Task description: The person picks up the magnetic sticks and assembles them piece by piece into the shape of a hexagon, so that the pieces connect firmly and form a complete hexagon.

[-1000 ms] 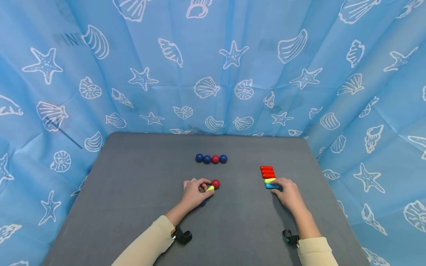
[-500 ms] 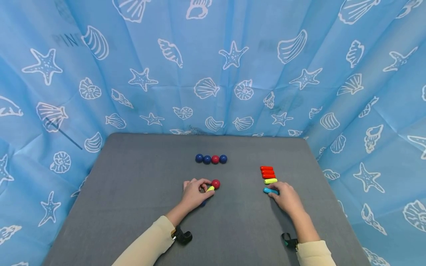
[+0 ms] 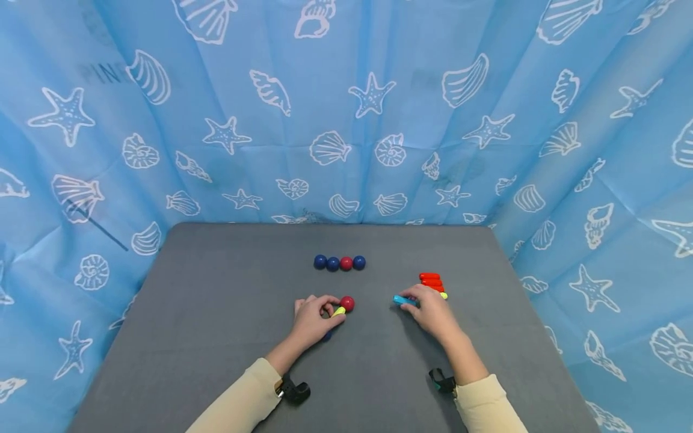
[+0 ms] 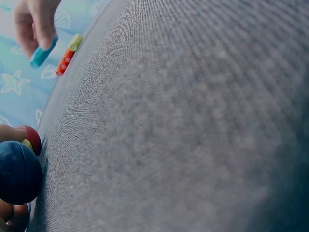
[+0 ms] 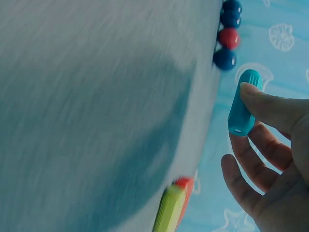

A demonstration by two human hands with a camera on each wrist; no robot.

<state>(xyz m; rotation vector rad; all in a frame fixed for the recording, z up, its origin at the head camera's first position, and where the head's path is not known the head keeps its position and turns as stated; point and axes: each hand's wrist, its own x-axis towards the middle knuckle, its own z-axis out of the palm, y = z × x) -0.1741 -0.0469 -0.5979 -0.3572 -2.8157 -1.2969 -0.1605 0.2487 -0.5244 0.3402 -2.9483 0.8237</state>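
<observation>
My left hand [image 3: 313, 319] pinches a short yellow-green rod [image 3: 338, 311] near the middle of the table. A red ball [image 3: 347, 304] sits at the rod's far end, and a dark blue ball [image 4: 20, 171] is at its near end, mostly covered by the hand in the head view. Raised above the table, my right hand [image 3: 432, 311] holds a short light-blue rod [image 5: 244, 104] between thumb and fingers. Its free end points left, toward the red ball but apart from it.
Farther back lies a row of balls, a red one [image 3: 346, 263] among dark blue ones [image 3: 332, 264]. Beyond the right hand are several red rods [image 3: 430, 277] side by side, with another yellow-green rod [image 4: 76, 42]. A shell-patterned blue curtain [image 3: 330, 108] surrounds the grey table [image 3: 233, 270].
My right hand has drawn the light-blue rod away from the rod row, then lifted it left toward the middle. The left hand keeps its grip on the yellow-green rod; the head view shifts slightly.
</observation>
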